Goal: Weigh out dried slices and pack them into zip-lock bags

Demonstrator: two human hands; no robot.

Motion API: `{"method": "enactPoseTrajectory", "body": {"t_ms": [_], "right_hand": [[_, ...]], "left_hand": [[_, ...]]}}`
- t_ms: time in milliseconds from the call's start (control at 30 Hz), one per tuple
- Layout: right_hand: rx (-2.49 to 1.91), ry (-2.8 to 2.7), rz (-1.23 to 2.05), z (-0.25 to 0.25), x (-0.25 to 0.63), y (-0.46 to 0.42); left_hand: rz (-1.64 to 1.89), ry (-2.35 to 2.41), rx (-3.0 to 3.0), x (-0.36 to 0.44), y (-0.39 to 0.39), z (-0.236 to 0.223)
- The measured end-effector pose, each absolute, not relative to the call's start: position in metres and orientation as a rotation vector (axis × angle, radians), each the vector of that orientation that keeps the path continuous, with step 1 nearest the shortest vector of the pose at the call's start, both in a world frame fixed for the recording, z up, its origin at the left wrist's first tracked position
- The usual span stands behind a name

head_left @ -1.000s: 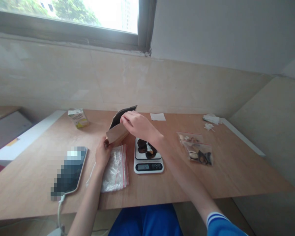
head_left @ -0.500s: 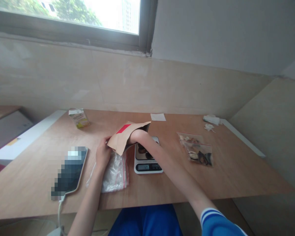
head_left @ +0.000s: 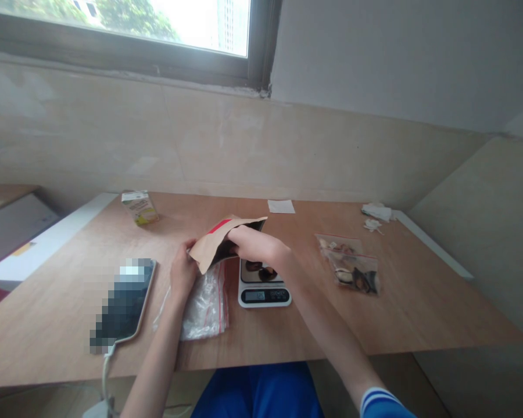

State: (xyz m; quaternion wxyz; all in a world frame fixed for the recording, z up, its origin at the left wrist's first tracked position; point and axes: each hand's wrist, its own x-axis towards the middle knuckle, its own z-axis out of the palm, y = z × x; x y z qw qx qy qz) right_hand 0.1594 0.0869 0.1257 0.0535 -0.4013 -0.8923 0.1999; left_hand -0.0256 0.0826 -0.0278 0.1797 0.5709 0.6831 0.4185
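A kraft-paper pouch is held up above the table, tilted, with a red strip across its upper face and a dark inner surface showing at its open edge. It is positioned over a clear zip bag and just left of a kitchen scale. The pouch's near side is clasped by the left hand, its grip closed on the paper. The right hand is set at the pouch's mouth, its grip closed on the open edge; how far it reaches inside is hidden by the paper.

Dark pieces are seen on the scale's platform, partly hidden by the right hand, and the scale's readout is too small to be read. A second zip bag holding dark and pale pieces lies to the right of the scale. A pixelated phone with a cable lies to the left. A small carton, a white paper slip and white scraps are seen along the far edge of the table.
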Motion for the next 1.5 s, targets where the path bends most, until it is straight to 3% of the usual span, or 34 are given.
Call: {"method": "enactPoseTrajectory", "body": {"t_ms": [133,500,667,867,1033,1500], "right_hand": [[-0.943,-2.601,0.696,0.133,0.172,0.076],[-0.826,-2.086,0.848,0.148,0.22,0.05],[-0.883,-1.745,1.027,0.118,0.246,0.039],[-1.05,-1.728,1.269,0.06,0.241,0.032],[-1.128,-1.782,1.212,0.033,0.229,0.032],[-1.291,-1.828,0.938,0.033,0.227,0.028]], "left_hand": [[1.209,1.889,1.631,-0.026,0.081,-0.026],[1.161,1.968,1.617,-0.028,0.087,-0.037],[1.084,2.1,1.603,-0.028,0.091,-0.041],[1.072,2.127,1.54,-0.026,0.093,-0.039],[1.147,2.109,1.508,-0.025,0.093,-0.038],[1.142,2.107,1.495,-0.026,0.094,-0.038]]}}
